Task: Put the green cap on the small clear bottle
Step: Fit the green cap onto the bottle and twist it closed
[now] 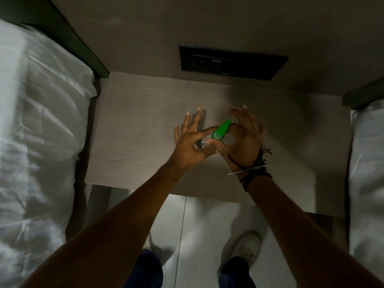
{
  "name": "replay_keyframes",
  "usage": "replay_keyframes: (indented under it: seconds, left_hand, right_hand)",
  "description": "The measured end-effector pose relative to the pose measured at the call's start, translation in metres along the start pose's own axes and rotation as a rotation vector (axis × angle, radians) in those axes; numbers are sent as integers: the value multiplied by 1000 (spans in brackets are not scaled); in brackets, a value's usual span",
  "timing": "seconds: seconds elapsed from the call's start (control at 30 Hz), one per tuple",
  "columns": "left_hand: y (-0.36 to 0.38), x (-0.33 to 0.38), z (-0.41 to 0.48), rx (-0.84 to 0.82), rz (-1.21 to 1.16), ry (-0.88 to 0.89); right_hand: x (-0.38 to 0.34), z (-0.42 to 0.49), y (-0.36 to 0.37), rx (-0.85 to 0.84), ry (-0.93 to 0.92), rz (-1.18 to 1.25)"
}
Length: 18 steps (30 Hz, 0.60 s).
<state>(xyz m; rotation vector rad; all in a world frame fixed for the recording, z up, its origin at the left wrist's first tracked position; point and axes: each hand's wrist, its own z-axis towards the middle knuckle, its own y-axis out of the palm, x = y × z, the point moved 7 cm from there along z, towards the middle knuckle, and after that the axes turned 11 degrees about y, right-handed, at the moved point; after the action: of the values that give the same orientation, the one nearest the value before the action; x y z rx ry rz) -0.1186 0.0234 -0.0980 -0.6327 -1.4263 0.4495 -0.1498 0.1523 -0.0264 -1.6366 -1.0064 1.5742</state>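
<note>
I hold a small clear bottle [204, 144] above the middle of a pale wooden bedside table [135, 129]. My left hand [190, 145] pinches the bottle's clear body between thumb and index finger, with the other fingers spread. A pointed green cap [222, 129] sits at the bottle's top and tilts up to the right. My right hand [246, 140] grips the cap end with thumb and index finger, and its remaining fingers arch over it. The joint between cap and bottle is partly hidden by my fingers. Dark bands circle my right wrist.
Beds with white sheets flank the table on the left [37, 132] and the right [367, 173]. A black socket panel [230, 62] is set in the wall behind. Below the table edge lie pale floor tiles [199, 235] and my white shoes [247, 248].
</note>
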Motion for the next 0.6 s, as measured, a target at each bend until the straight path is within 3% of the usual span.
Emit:
replay_keyframes:
  seconds: [0.2,0.4,0.6]
  left_hand:
    - [-6,6,6,-51,-1,12]
    - [-21,9,8,-93,-57,51]
    - [-21,7,8,-189,-61,34]
  right_hand:
    - [8,-11,9,-151,-10,87]
    - [-3,-11,0,-45,22,61]
    - [-1,-18,-5,-63,151,88]
